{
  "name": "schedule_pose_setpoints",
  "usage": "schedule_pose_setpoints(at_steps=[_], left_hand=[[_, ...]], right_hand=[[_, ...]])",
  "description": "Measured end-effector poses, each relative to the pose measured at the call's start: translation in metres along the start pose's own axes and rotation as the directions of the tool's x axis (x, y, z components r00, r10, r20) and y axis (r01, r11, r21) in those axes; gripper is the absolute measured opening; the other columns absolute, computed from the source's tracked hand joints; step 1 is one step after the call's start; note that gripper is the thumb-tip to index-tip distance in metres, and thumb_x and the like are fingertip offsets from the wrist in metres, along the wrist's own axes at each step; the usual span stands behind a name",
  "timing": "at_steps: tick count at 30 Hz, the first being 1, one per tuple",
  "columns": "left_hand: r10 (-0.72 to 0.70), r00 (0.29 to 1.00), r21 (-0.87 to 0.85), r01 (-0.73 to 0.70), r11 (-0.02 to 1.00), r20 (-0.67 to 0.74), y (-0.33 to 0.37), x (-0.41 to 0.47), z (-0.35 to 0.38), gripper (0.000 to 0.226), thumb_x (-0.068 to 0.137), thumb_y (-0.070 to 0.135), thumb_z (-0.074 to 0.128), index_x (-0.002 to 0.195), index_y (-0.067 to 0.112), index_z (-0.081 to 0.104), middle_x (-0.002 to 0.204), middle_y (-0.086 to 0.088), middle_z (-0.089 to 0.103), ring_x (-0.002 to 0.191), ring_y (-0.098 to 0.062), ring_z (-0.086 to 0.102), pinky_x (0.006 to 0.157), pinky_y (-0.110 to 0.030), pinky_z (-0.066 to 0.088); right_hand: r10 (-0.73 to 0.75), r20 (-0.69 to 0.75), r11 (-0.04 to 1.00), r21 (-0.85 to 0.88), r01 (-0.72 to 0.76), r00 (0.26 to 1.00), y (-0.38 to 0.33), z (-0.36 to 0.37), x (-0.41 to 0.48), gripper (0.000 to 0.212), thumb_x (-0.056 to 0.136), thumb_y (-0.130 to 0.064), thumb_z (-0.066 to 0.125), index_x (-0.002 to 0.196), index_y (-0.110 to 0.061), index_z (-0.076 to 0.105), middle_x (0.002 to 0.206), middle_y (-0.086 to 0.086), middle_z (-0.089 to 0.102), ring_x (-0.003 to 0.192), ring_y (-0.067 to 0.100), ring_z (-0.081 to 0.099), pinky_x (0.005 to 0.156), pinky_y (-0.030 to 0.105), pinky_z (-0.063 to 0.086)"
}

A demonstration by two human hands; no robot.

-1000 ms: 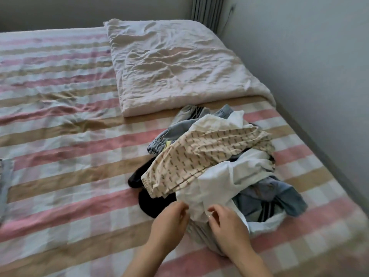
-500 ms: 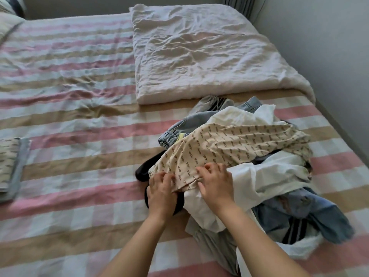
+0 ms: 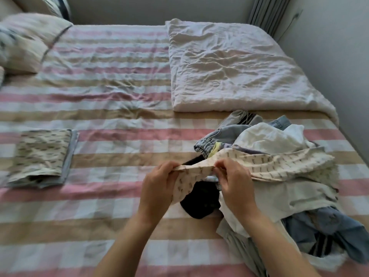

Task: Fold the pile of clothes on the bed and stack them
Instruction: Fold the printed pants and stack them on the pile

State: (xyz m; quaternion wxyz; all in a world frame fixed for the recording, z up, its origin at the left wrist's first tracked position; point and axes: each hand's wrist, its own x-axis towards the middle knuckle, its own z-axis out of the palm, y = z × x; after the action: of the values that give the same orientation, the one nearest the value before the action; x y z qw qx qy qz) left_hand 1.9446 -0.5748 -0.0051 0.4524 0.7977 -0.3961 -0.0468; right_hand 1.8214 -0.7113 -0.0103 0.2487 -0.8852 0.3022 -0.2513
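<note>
A loose pile of clothes (image 3: 279, 188) lies on the right side of the striped bed (image 3: 111, 116). On top of it is a cream garment with a small dark print (image 3: 283, 162). My left hand (image 3: 159, 184) and my right hand (image 3: 233, 180) both pinch its near edge and hold that edge lifted off the pile, the hands close together. Under the lifted edge a black garment (image 3: 199, 202) shows. White cloth, pale denim and a blue piece sit in the pile beneath. At the left, a folded stack (image 3: 40, 156) rests flat, topped by a matching printed piece.
A folded white quilt (image 3: 229, 68) covers the far right of the bed, just behind the pile. Pillows (image 3: 24, 43) lie at the far left. A grey wall (image 3: 339, 56) runs along the bed's right edge. Bare striped sheet lies between the stack and the pile.
My hands moved from the white cloth at the pile's front to the cream printed garment, gripped its edge and raised it. The view swung left, bringing the folded stack in.
</note>
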Motion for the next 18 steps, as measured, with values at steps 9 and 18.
schedule_pose_setpoints(at_steps=[9,18], left_hand=[[-0.026,0.999,-0.018,0.025,1.000,-0.036,-0.045,-0.014,-0.212,0.017,0.069,0.033,0.070,0.079,0.021,0.064,0.073,0.014,0.064,0.071,-0.001,0.060,0.063,-0.006,0.043],[-0.073,0.995,0.000,0.074,0.997,0.068,-0.142,-0.045,-0.315,0.015,0.068,0.021,0.078,0.075,0.016,0.065,0.072,0.010,0.065,0.071,-0.006,0.060,0.065,-0.014,0.046]], right_hand=[[-0.074,0.138,0.942,0.334,0.024,0.988,-0.181,0.046,-0.029,0.007,0.088,-0.014,0.060,0.083,-0.019,0.059,0.072,-0.016,0.056,0.067,0.006,0.056,0.059,0.024,0.048],[0.059,0.190,0.892,0.431,-0.137,0.980,-0.286,0.152,-0.080,0.020,0.085,-0.007,0.061,0.076,-0.024,0.056,0.067,-0.012,0.057,0.067,0.006,0.054,0.055,0.014,0.041]])
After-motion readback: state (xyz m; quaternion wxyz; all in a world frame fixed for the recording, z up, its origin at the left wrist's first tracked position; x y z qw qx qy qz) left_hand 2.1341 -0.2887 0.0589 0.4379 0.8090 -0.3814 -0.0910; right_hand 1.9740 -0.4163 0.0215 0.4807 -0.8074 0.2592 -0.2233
